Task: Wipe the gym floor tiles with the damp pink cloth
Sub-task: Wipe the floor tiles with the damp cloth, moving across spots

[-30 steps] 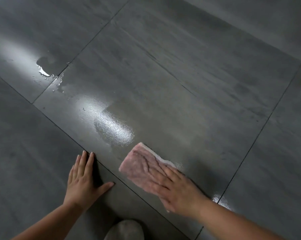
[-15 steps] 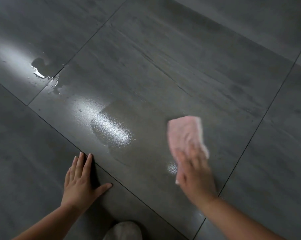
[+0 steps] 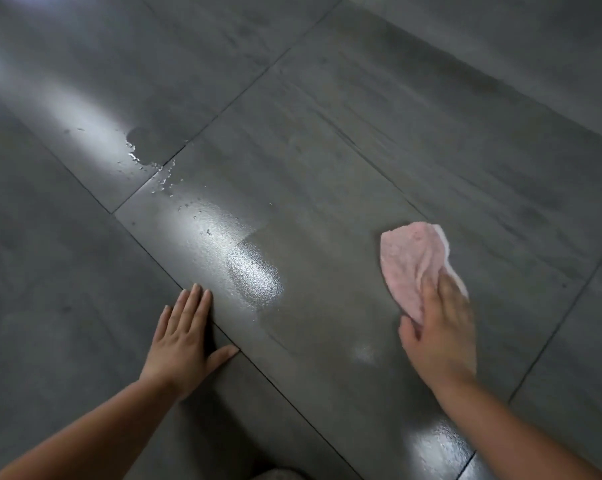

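The pink cloth (image 3: pixel 410 263) lies flat on a large dark grey floor tile (image 3: pixel 327 161), right of centre. My right hand (image 3: pixel 438 330) presses down on the cloth's near end, fingers spread over it. The cloth's far half sticks out beyond my fingers. My left hand (image 3: pixel 185 337) rests flat on the floor across a tile joint at lower centre-left, fingers together, thumb out, holding nothing. A wet, glossy patch (image 3: pixel 254 275) shines on the tile between my two hands.
Water droplets and a small puddle (image 3: pixel 143 147) sit at the tile joint at upper left. Another wet sheen (image 3: pixel 434 445) shows near my right forearm. Dark grout lines cross the floor. A pale rounded shape (image 3: pixel 279 474) pokes in at the bottom edge.
My right hand has swept the cloth from beside my left hand away to the right and farther out. My left hand has stayed planted. The view has shifted slightly.
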